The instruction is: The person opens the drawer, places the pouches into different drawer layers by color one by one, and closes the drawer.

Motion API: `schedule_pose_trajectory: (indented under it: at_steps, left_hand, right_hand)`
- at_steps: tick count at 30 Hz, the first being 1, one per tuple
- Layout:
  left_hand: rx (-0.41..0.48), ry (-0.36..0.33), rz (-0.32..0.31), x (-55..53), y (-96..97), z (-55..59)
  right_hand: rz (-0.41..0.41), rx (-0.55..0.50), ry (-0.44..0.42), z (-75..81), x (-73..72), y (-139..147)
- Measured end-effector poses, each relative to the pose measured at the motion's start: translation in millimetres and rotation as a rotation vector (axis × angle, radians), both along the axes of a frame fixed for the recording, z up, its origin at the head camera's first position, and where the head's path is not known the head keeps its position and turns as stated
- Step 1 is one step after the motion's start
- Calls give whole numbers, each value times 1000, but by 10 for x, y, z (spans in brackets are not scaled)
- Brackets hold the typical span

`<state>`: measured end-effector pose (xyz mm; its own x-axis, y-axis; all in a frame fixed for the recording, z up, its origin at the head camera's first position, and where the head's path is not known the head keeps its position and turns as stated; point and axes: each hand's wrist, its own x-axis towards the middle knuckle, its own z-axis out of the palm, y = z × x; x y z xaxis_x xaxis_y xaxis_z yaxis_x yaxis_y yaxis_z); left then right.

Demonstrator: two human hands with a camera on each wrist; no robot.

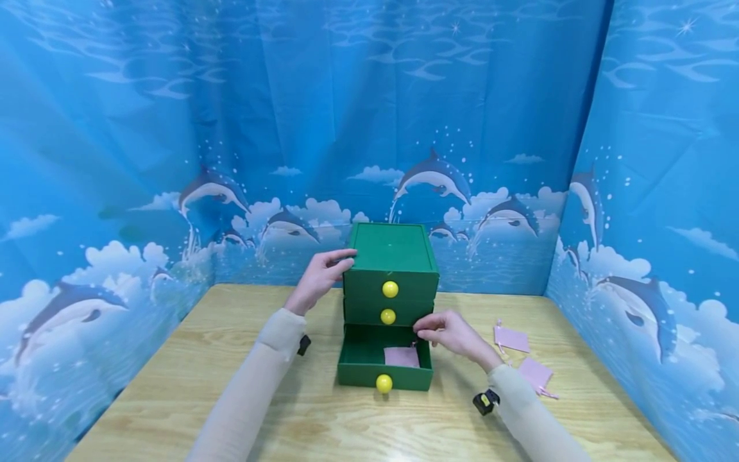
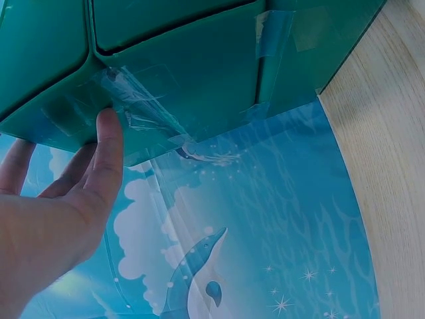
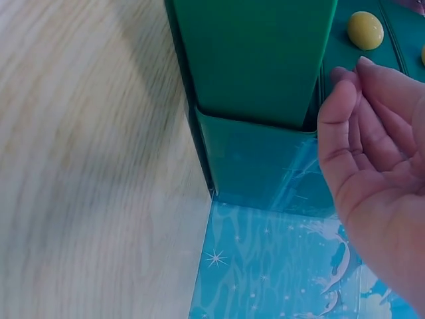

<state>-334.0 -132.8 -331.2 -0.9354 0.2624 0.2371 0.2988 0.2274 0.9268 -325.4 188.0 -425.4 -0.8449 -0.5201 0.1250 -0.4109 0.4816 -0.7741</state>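
Observation:
A green drawer cabinet (image 1: pixel 392 249) with yellow round knobs stands on the wooden table, its bottom drawer (image 1: pixel 360 374) pulled out. Inside that drawer, toward the right, lies a pink drawstring pouch (image 1: pixel 402 357). My left hand (image 1: pixel 320 277) rests on the cabinet's upper left edge with fairly straight fingers; in the left wrist view a fingertip (image 2: pixel 108 123) touches the taped green side. Above the drawer's right wall is my right hand (image 1: pixel 453 333), fingers loosely bent and fingertips close together. Nothing shows between those fingers (image 3: pixel 339 103) in the right wrist view.
Two more pink pouches, one farther back (image 1: pixel 511 339) and one nearer (image 1: pixel 535 373), lie on the table right of the cabinet. Blue dolphin-print curtains (image 1: pixel 323 128) hang behind and on both sides. The upper two drawers, with yellow knobs (image 1: pixel 390 289), are closed.

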Motion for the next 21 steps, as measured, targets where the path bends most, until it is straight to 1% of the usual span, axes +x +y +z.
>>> schedule_pose_trajectory:
  at_steps: [1,3,5,6,8,11,12,18,21]
  left_hand:
    - [1,4,3,-35,-6,-33]
    - [2,3,7,-47,-6,-42]
    - [-2,4,6,-38,-8,-31]
    - [-5,-3,4,-6,-2,2]
    - [-10,-13,2,67,9,73]
    - [-19,-10,5,94,13,88]
    - [-19,-9,6,94,15,87]
    - [-17,-14,6,79,12,74]
    - [-17,-16,5,72,11,72]
  right_hand:
    - [3,-3,0,54,42,-10]
    - [5,-4,-3,146,118,-29]
    - [7,-6,-10,195,158,-37]
    - [11,-12,-11,196,161,-31]
    - [5,-15,-14,106,93,4]
    - [-4,-23,-22,-19,-6,66]
    - [-6,-26,-25,-33,-18,84]
    - [10,-84,-58,-28,-42,177]
    - [13,-93,-74,-9,-41,225]
